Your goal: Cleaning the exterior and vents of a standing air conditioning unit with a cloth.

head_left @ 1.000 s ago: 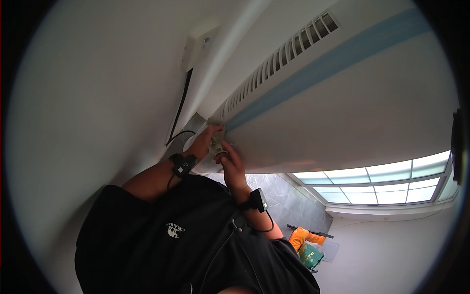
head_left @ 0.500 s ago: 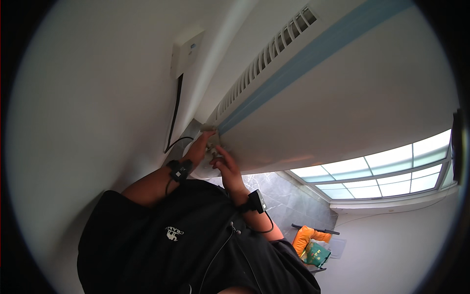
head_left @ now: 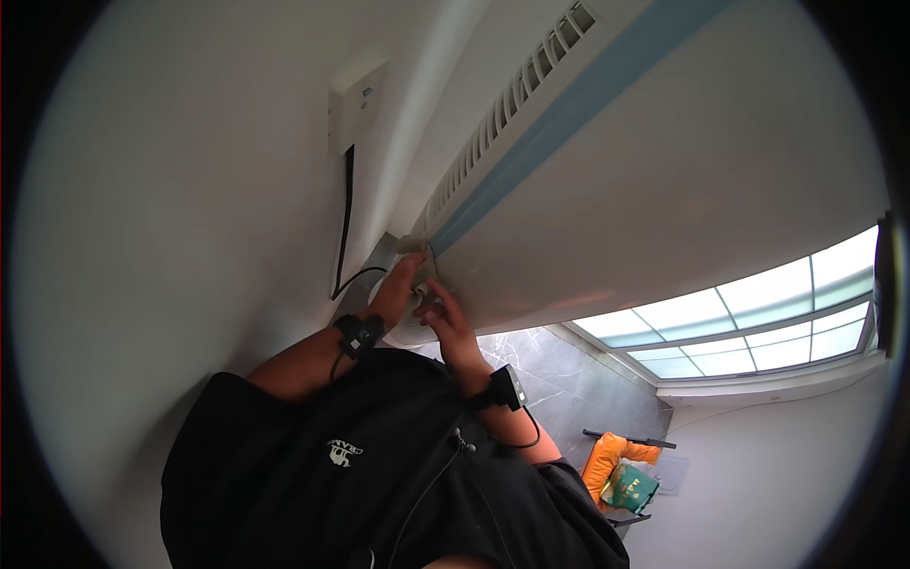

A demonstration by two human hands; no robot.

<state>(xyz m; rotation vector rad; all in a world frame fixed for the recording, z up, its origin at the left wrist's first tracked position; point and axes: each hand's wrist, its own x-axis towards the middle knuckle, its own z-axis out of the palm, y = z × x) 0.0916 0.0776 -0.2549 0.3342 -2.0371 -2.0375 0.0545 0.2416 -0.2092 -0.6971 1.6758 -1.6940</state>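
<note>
A large white appliance housing [head_left: 607,190] with a slatted vent [head_left: 512,100] and a blue strip [head_left: 559,119] slants across the view. At its near end, my left hand [head_left: 402,284] has its fingers pressed around a pale greyish piece [head_left: 411,245] that looks like a folded cloth. It lies against the housing beside the end of the blue strip. My right hand [head_left: 447,318] is just to the right, fingers bent toward the same pale piece. What its fingertips grip, if anything, is hidden. Both wrists wear black straps with small devices.
On the left wall a white box [head_left: 356,104] has a black cable [head_left: 345,218] running down toward my left hand. A window [head_left: 749,308] is at the right. Below it, an orange cushioned chair [head_left: 603,465] holds a green bag [head_left: 630,488] on the grey floor [head_left: 540,365].
The whole view has shifted slightly. Both hands stay at the near end of the housing. My right fingers look a little more drawn in beside the pale piece.
</note>
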